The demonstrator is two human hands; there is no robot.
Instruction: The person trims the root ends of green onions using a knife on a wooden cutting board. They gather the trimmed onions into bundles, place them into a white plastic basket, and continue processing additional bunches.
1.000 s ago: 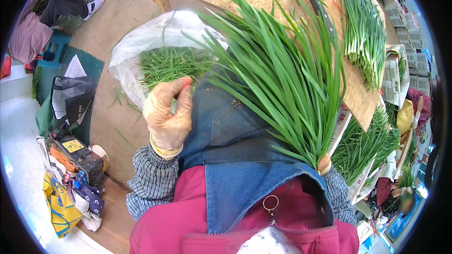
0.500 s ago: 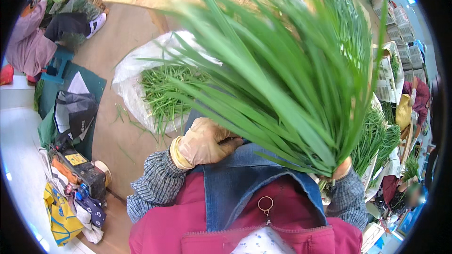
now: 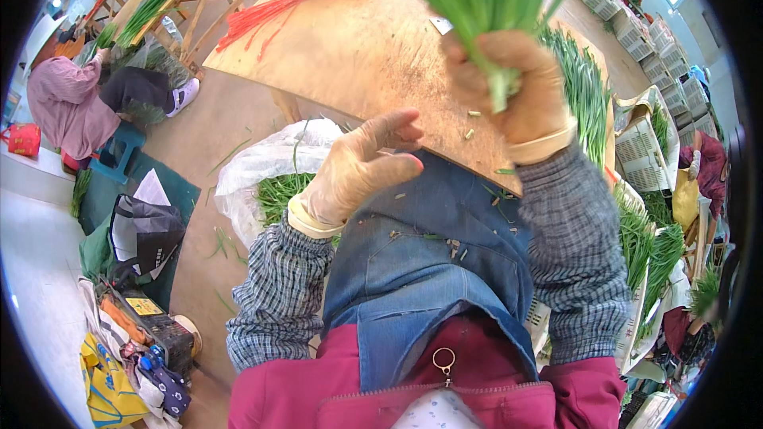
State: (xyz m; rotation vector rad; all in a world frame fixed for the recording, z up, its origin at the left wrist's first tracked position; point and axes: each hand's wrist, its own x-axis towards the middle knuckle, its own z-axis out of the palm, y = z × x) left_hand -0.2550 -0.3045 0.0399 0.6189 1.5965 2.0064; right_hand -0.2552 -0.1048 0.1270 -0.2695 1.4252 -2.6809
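Observation:
My gloved right hand (image 3: 534, 95) is wrapped round the pale stem ends of a bunch of flat green leaves that look like garlic chives (image 3: 485, 0). It holds the bunch up over the near edge of a wooden table (image 3: 381, 56); the leaf tips run out of view. To its left my gloved left hand (image 3: 362, 167) hovers over my lap with fingers apart, holding nothing. Below that hand lies a white plastic bag (image 3: 246, 179) with loose green leaves (image 3: 278, 195). Small cut stem bits (image 3: 455, 250) lie on my denim apron (image 3: 429, 214).
Red strips (image 3: 298, 9) lie on the table's far left, and more chives (image 3: 579, 87) along its right edge. White crates (image 3: 642, 151) of greens stand at the right. A seated person (image 3: 71, 99) is at far left. Bags (image 3: 135, 230) rest on the floor.
My right hand has swung the bunch from beside my right hip up and forward over the table. My left hand has risen and its fingers have spread.

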